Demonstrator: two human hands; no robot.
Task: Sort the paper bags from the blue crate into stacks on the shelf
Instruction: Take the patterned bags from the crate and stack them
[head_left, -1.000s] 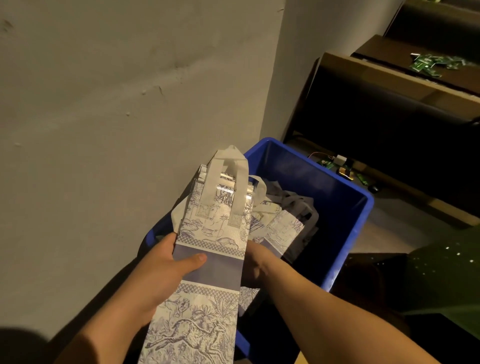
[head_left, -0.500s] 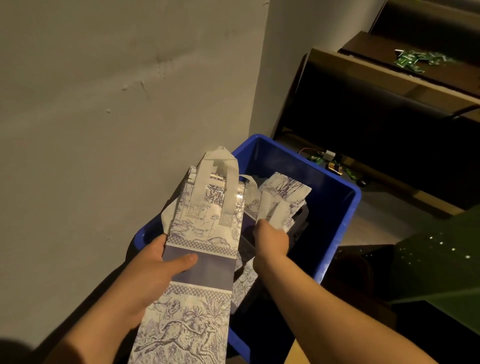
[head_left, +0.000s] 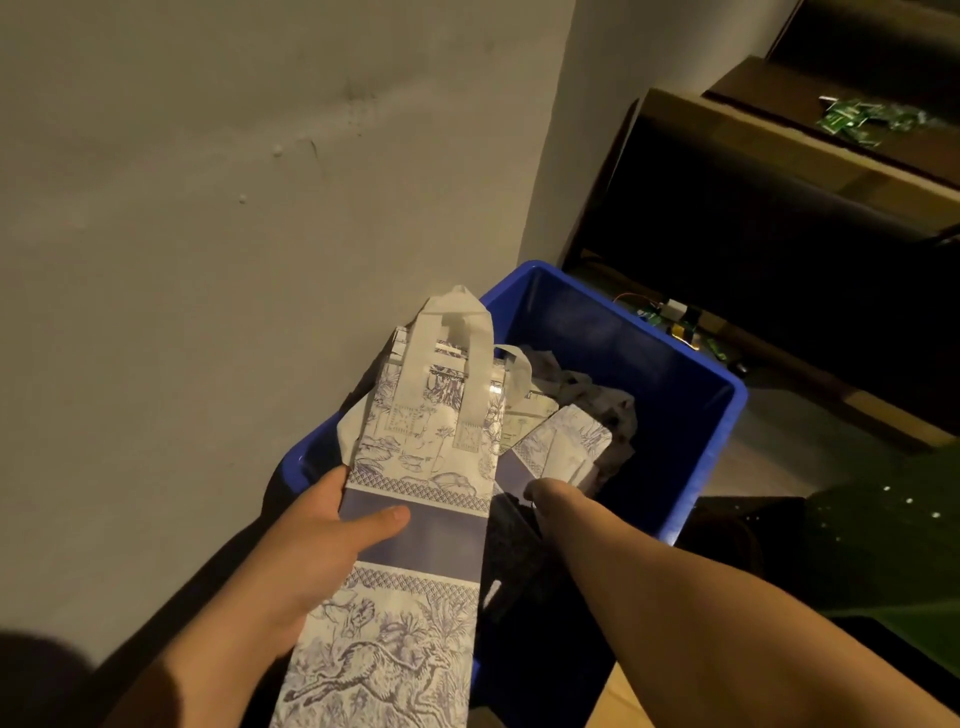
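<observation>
Left hand (head_left: 311, 540) grips a flat patterned paper bag (head_left: 415, 519) at centre frame, thumb across its blue band. My right hand (head_left: 545, 499) reaches into the blue crate (head_left: 696, 415) at centre right, fingers hidden among bags.

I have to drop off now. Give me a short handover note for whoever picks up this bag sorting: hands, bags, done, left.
Left hand: holds a flattened blue-and-white paper bag, thumb across its band.
Right hand: reaching down into the blue crate; its grip is hidden.
More bags lie in the crate.
Done: one bag lifted out.
Left: carry bags to the shelf and stack them; no stacks are in view.
</observation>
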